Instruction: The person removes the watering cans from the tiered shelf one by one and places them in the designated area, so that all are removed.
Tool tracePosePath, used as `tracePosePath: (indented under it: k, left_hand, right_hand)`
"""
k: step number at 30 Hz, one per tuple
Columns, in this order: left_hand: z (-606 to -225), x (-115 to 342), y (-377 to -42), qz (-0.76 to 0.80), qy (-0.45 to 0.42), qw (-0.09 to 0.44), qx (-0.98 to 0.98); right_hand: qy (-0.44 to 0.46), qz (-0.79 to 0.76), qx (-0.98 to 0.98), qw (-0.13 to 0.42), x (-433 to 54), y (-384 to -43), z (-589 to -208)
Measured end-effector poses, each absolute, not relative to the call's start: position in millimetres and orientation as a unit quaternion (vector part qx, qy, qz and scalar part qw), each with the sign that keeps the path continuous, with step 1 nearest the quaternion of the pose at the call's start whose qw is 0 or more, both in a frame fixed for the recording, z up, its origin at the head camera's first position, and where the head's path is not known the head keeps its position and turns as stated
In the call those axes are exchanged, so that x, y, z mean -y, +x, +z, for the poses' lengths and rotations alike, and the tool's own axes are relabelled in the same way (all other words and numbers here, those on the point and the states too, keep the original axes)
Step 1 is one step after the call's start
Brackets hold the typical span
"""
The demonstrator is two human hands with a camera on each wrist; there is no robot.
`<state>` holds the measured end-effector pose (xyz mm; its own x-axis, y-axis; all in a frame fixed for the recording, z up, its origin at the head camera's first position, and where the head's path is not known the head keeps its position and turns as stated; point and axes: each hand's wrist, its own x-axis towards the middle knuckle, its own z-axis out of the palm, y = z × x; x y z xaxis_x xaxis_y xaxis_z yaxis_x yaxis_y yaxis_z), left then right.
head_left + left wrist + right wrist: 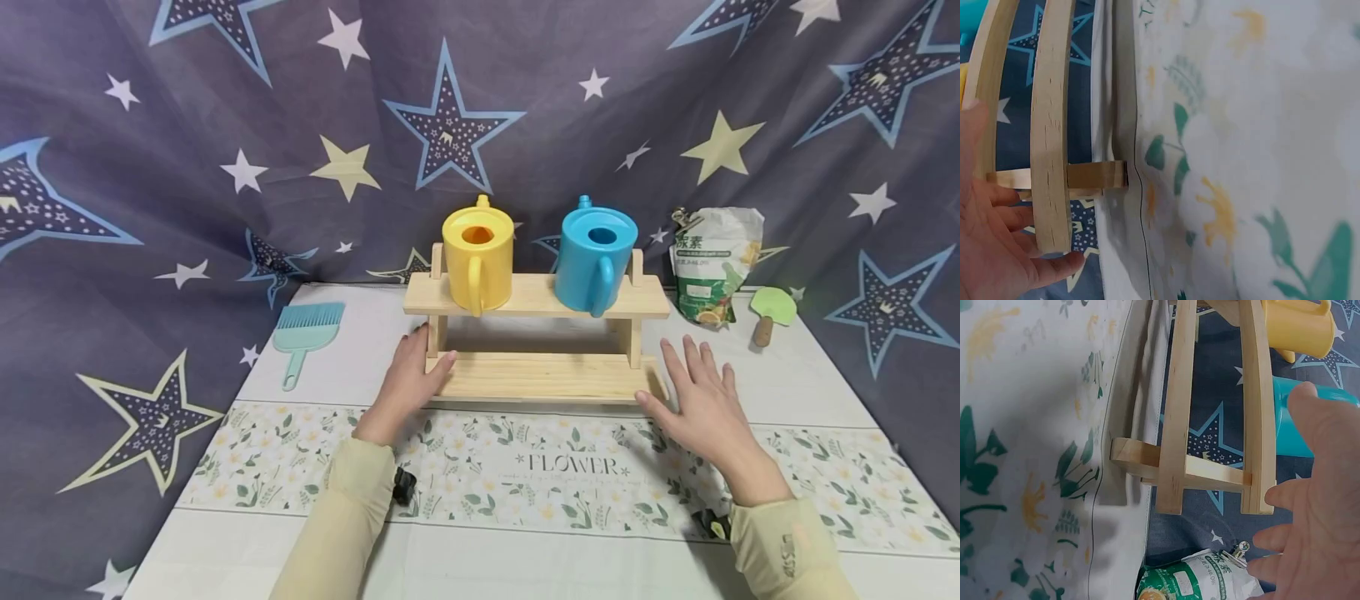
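A two-tier wooden stand carries a yellow watering can on the left and a blue watering can on the right of its upper board. My left hand is at the lower board's left end, its thumb over the board and its fingers extended beside the support. In the left wrist view, the board's end partly covers those fingers. At the other end is my right hand, fingers spread and thumb tip right at the board's corner. Nothing is in the right palm.
A light-blue dustpan-shaped brush lies at the left. Behind the right hand, a white-and-green bag closed with a metal clip stands near a green hand shovel. A floral band crosses the table, and a star-patterned curtain hangs behind.
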<state>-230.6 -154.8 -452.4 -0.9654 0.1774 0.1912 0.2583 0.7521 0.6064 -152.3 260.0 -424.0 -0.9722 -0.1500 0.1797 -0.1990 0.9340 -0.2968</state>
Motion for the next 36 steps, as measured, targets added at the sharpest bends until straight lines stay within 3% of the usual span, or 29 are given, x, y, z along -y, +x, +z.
tracePosePath:
  k: [12,36]
  left_hand:
    - [-453.6,145.3,-244.9,-0.388,-0.049,0.006,0.920]
    - [-463.0,148.2,-259.7,-0.339,-0.023,-0.002,0.941]
  right_hand:
    - [0.096,0.241,0.963,0.073,-256.1,-158.0,-417.8]
    - [0.125,0.455,0.874,0.117,-232.3,-186.8,-381.1]
